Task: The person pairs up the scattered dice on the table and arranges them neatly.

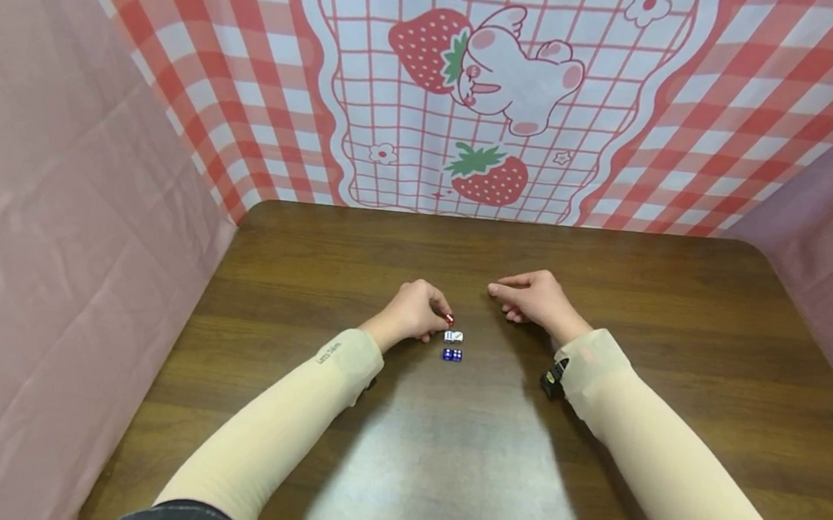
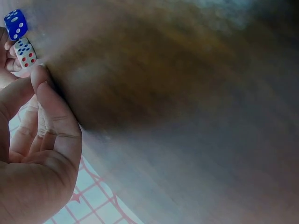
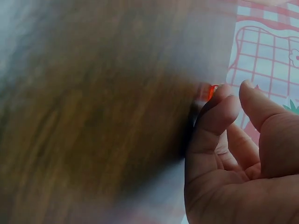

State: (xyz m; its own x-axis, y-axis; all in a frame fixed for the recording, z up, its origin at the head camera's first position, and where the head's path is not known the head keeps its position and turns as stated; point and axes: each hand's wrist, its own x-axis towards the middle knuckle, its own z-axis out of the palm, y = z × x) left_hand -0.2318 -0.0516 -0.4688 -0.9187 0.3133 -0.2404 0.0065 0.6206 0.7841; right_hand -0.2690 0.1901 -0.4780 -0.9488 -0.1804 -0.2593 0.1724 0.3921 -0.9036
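At the middle of the table, my left hand (image 1: 418, 309) pinches a small red die (image 1: 449, 319) between thumb and fingertip. The left wrist view hides that die behind the pinching fingers. Just on the near side of it lie white dice (image 1: 453, 336), side by side, and nearer still are blue dice (image 1: 452, 355). From the left wrist, one white die (image 2: 24, 52) and one blue die (image 2: 16, 24) show past the fingertips. Farther right and back, my right hand (image 1: 539, 299) hovers with thumb and index finger (image 3: 226, 109) slightly apart, nothing visible between them.
A brown wooden table (image 1: 682, 319) spreads under both hands. Behind its far edge hangs a red checked cloth (image 1: 254, 69) with strawberries, and pink cloth (image 1: 74, 219) closes the left side. Dark wrist gear (image 1: 554, 378) sits at the right cuff.
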